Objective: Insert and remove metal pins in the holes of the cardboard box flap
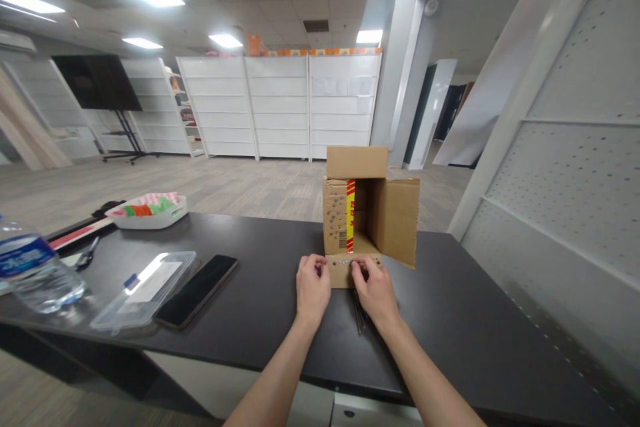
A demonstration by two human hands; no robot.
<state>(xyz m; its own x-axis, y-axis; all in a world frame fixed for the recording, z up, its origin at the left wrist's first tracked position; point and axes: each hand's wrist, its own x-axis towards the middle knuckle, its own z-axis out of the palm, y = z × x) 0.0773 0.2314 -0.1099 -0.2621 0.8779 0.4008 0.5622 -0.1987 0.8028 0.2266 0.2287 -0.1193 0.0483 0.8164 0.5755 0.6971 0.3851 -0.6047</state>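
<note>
A cardboard box stands on its side on the dark table, its opening facing me and its flaps spread. The left flap carries yellow-and-red tape and several small round spots. Across the lower flap runs a row of small dots, too small to tell as holes or screw heads. My left hand is closed at this flap's left edge, fingertips against the cardboard. With fingers pinched together, my right hand touches the flap near the row; what it holds is hidden. Thin metal rods lie beneath it.
To the left lie a black phone, a clear plastic case and a water bottle. A white basket with colourful items stands at the back left. A perforated white panel rises along the table's right side.
</note>
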